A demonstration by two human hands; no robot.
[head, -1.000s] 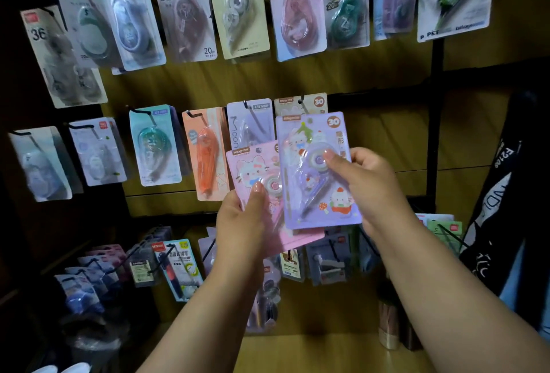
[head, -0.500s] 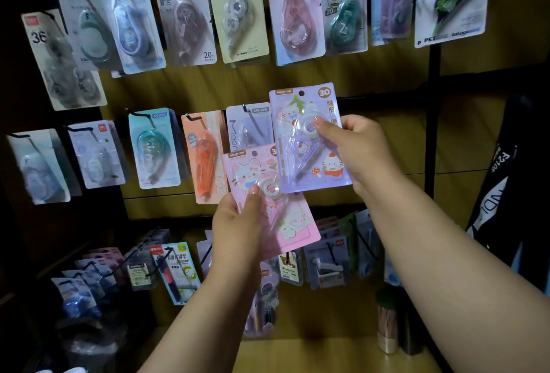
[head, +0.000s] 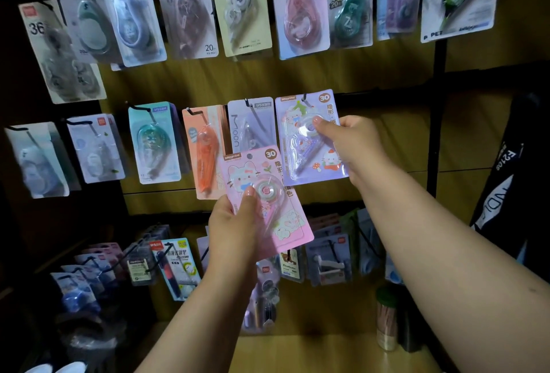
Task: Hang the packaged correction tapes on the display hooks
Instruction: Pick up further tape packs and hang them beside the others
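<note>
Two packaged correction tapes are in hand, one per hand, and the step under way looks like seating the purple pack (head: 312, 137) on a middle-row hook. The right hand (head: 354, 149) pinches that pack by its right edge, thumb across the blister, and holds it up against the display so its hang hole sits at the black hook tip (head: 304, 97); whether the hook has passed through the hole cannot be told. The left hand (head: 235, 223) grips the pink pack (head: 268, 203) from below, thumb on the clear bubble, lower and just left of the purple one, the two cards overlapping at a corner. The hands are apart.

The next move, as I judge it, calls for sliding the purple card back along the hook until it hangs free, then letting go and bringing the pink pack up to a hook. The risk is the card missing the tip or knocking the neighbouring grey pack (head: 253, 125).

The display is a wooden back panel (head: 387, 74) with dark rails, rows of hooks full of carded tapes above and left, more stationery packs on lower hooks. Below lies a pale wooden shelf (head: 312, 354) with a small cylindrical container (head: 387, 319). The room is dim; a dark bag hangs at the right (head: 512, 188).
</note>
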